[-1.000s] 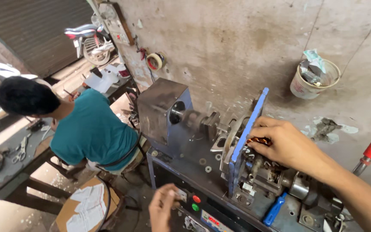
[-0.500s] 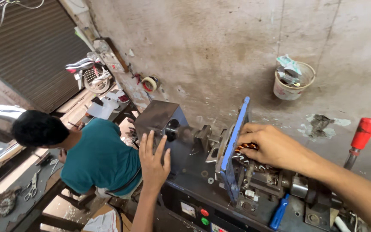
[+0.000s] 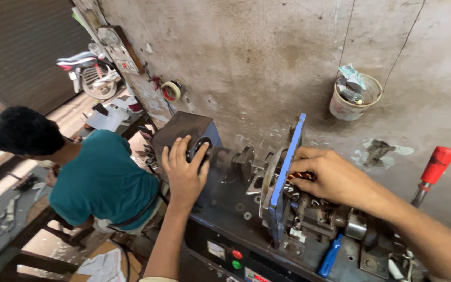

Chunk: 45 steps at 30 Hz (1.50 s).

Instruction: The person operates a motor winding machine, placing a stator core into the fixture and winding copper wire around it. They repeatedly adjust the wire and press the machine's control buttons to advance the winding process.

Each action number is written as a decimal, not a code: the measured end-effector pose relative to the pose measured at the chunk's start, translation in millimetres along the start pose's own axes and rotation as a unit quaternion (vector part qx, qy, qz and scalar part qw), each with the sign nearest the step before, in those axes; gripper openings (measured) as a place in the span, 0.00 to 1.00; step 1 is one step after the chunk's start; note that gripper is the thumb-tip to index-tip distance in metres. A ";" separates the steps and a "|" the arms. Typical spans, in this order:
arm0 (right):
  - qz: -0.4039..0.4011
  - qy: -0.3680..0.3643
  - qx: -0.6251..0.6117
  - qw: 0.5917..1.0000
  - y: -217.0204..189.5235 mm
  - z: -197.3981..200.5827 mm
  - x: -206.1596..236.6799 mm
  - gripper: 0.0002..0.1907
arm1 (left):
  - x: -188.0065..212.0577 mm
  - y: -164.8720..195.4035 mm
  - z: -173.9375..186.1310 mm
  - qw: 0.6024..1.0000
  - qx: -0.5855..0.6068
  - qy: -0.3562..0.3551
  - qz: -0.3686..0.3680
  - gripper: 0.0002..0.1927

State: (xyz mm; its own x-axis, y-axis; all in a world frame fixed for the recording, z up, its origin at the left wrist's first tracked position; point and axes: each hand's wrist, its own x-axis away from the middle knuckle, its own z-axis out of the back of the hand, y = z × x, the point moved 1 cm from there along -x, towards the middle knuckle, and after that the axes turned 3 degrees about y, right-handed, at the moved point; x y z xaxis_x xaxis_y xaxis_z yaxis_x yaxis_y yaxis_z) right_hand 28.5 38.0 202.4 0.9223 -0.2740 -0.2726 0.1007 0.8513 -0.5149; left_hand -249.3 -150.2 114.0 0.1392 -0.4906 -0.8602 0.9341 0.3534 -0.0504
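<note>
Left hand [image 3: 184, 169]: laid flat, fingers spread, against the face of the grey metal housing [image 3: 184, 131] at the left end of the winding machine [image 3: 267, 230]; nothing gripped. Right hand [image 3: 335, 177]: fingers curled down onto the copper coil [image 3: 299, 177] seated just behind the blue plate [image 3: 287, 172]; pinching the wire or only pressing on it could not be told. Coil located mid-machine, between the blue plate and the clamping parts on the right.

Spindle [image 3: 230, 156]: ran from the housing toward the blue plate, blurred. Blue plate stood on edge, tilted slightly.

Control panel [image 3: 225, 256], machine front, below the left forearm: one round red button [image 3: 237, 254] above one round green button [image 3: 236, 265], beside a small pale rectangular display; a strip label with red markings at the lower edge, partly cut off.

Red-handled lever [image 3: 437, 166]: upright at far right. Blue handle [image 3: 331, 256]: lying at the lower right of the machine.

White bucket [image 3: 353, 99]: hung on thin strings against the bare concrete wall, holding crumpled paper. Tape roll [image 3: 171, 91]: hung on the wall, well left of the bucket. Long wooden board with small fittings [image 3: 117, 49]: fixed to the wall, upper left.

Person in a teal shirt [image 3: 100, 177]: seated at left, back turned, at a separate bench.
</note>
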 end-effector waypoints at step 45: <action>0.096 0.038 -0.006 0.995 6.2 0.0 20.6 0.17 | -11.5 86.5 19.1 0.909 0.365 -0.014 0.201 0.25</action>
State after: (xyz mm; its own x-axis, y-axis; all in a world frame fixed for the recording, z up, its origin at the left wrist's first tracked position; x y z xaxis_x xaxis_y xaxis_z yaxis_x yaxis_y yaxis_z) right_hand 48.2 37.6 193.5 0.8936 -0.1408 -0.4263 -0.0785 0.8860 -0.4571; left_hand -163.9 -129.2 129.2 0.5159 -0.4624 -0.7212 0.7738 -0.1098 0.6239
